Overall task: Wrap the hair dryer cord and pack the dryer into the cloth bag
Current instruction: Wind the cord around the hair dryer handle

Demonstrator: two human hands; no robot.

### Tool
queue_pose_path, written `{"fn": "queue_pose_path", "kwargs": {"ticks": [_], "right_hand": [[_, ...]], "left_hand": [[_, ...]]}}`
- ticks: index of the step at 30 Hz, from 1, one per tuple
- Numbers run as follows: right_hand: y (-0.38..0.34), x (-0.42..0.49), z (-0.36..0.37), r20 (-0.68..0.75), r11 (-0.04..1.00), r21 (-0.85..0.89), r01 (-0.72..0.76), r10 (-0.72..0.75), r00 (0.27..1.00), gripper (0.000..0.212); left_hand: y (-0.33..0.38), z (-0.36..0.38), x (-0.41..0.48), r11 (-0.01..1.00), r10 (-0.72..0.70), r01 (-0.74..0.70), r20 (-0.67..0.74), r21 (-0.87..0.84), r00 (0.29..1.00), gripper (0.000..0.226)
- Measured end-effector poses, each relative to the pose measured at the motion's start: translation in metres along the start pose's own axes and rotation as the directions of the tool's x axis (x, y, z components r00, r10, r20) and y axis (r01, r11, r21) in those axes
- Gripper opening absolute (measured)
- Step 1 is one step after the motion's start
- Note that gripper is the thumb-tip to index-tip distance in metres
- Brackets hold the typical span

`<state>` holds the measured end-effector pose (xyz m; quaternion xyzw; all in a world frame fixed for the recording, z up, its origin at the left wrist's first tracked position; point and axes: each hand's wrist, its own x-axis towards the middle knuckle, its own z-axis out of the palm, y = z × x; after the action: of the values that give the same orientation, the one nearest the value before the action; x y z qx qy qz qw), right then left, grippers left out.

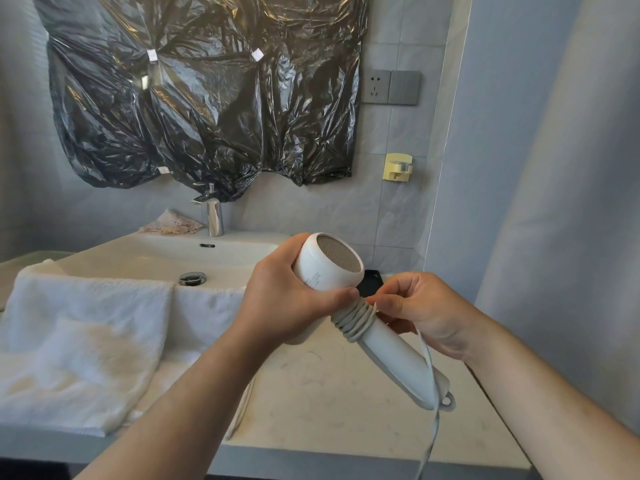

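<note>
A white hair dryer [394, 362] is held above the counter, its mesh intake facing up and its handle slanting down to the right. My left hand [287, 299] grips the dryer's round body. Several turns of the grey-white cord [353, 322] lie coiled around the top of the handle. My right hand [419, 310] pinches the cord right beside the coils. The remaining cord runs down from the handle's end, past a hanging loop, and out of view at the bottom. No cloth bag shows clearly.
A white sink [173, 251] with a chrome faucet [214, 216] sits behind my hands. White towels [79, 327] drape over its front edge at left. A dark object [372, 282] lies behind the dryer. The pale counter [329, 410] spreads below; a socket [375, 86] is on the wall.
</note>
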<state>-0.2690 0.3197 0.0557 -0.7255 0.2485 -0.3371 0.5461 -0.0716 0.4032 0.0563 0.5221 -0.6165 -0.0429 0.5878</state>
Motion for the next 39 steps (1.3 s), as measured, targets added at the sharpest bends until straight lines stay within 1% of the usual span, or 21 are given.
{"fn": "queue_pose_path", "kwargs": {"ticks": [4,5,7,9,10,14,17,19,20,22,23,24,26,27,29,31,32,33,35,37,39], "right_hand": [[-0.006,0.001,-0.005,0.079,0.969,-0.247,-0.005,0.025,0.997,0.01],[-0.006,0.002,-0.005,0.084,0.96,-0.278,-0.015,0.04,0.996,0.004],[-0.005,0.003,-0.008,0.096,0.957,-0.288,-0.048,0.078,0.992,0.01],[-0.006,0.002,-0.01,0.112,0.958,-0.279,-0.061,0.096,0.989,0.009],[-0.006,0.0,-0.01,0.128,0.966,-0.251,-0.064,0.099,0.987,0.007],[0.006,-0.005,-0.008,0.17,0.993,-0.032,-0.114,0.118,0.978,0.04],[0.008,-0.006,-0.002,0.221,0.986,0.079,-0.148,0.127,0.967,0.047],[0.006,-0.004,0.002,0.241,0.971,0.181,-0.157,0.111,0.964,0.054],[0.007,-0.003,0.003,0.232,0.945,0.273,-0.183,0.12,0.965,0.054],[0.014,0.0,0.006,0.236,0.826,0.501,-0.258,0.156,0.959,0.055],[0.017,0.0,0.009,0.252,0.767,0.58,-0.274,0.151,0.956,0.057],[0.018,0.0,0.011,0.256,0.745,0.613,-0.263,0.128,0.958,0.057],[0.021,-0.001,0.012,0.219,0.769,0.613,-0.183,0.058,0.974,0.052],[0.023,-0.002,0.012,0.19,0.76,0.635,-0.139,0.02,0.982,0.05],[0.026,-0.006,0.016,0.137,0.691,0.721,-0.053,-0.067,0.988,0.046],[0.029,-0.008,0.024,0.076,0.643,0.766,0.015,-0.113,0.991,0.031],[0.028,-0.009,0.029,0.028,0.656,0.754,0.044,-0.099,0.995,0.019],[0.028,-0.008,0.034,-0.036,0.684,0.726,0.074,-0.069,0.997,0.018],[0.027,-0.009,0.044,-0.178,0.785,0.609,0.116,-0.008,0.984,0.037],[0.026,-0.012,0.056,-0.329,0.91,0.382,0.158,-0.025,0.944,0.032],[0.029,-0.014,0.068,-0.425,0.989,0.049,0.14,-0.106,0.899,0.022]], "left_hand": [[-0.003,-0.001,-0.001,0.998,0.025,-0.027,0.047,0.057,0.999,0.066],[-0.003,0.0,-0.001,0.997,0.027,-0.03,0.053,0.068,0.998,0.067],[-0.002,0.001,-0.003,0.998,0.027,-0.031,0.07,0.061,0.997,0.065],[-0.002,0.002,-0.003,0.999,0.028,-0.03,0.088,0.023,0.996,0.062],[-0.002,0.002,-0.003,1.0,0.02,-0.02,0.092,0.001,0.996,0.061],[0.0,0.002,0.0,0.988,-0.061,0.072,0.079,-0.139,0.995,0.054],[0.001,0.005,-0.002,0.942,-0.125,0.147,0.092,-0.302,0.988,0.046],[-0.001,0.008,-0.005,0.898,-0.196,0.216,0.092,-0.384,0.976,0.05],[-0.002,0.009,-0.005,0.877,-0.233,0.248,0.086,-0.412,0.969,0.053],[-0.004,0.009,-0.005,0.857,-0.28,0.283,0.071,-0.431,0.957,0.056],[-0.004,0.008,-0.005,0.857,-0.29,0.29,0.068,-0.425,0.955,0.057],[-0.004,0.008,-0.005,0.859,-0.293,0.293,0.067,-0.421,0.954,0.057],[-0.003,0.011,-0.007,0.847,-0.308,0.304,0.063,-0.436,0.949,0.055],[-0.003,0.012,-0.008,0.831,-0.327,0.317,0.06,-0.457,0.943,0.054],[-0.002,0.016,-0.01,0.788,-0.382,0.355,0.053,-0.502,0.923,0.054],[0.001,0.019,-0.012,0.763,-0.423,0.379,0.039,-0.523,0.905,0.052],[0.002,0.02,-0.011,0.759,-0.434,0.381,0.025,-0.528,0.901,0.048],[0.003,0.021,-0.011,0.757,-0.443,0.379,0.008,-0.532,0.896,0.043],[0.004,0.022,-0.01,0.747,-0.477,0.388,-0.028,-0.54,0.878,0.038],[0.004,0.022,-0.009,0.74,-0.508,0.391,-0.073,-0.547,0.858,0.039],[0.002,0.022,-0.009,0.753,-0.527,0.393,-0.125,-0.528,0.841,0.038]]}}
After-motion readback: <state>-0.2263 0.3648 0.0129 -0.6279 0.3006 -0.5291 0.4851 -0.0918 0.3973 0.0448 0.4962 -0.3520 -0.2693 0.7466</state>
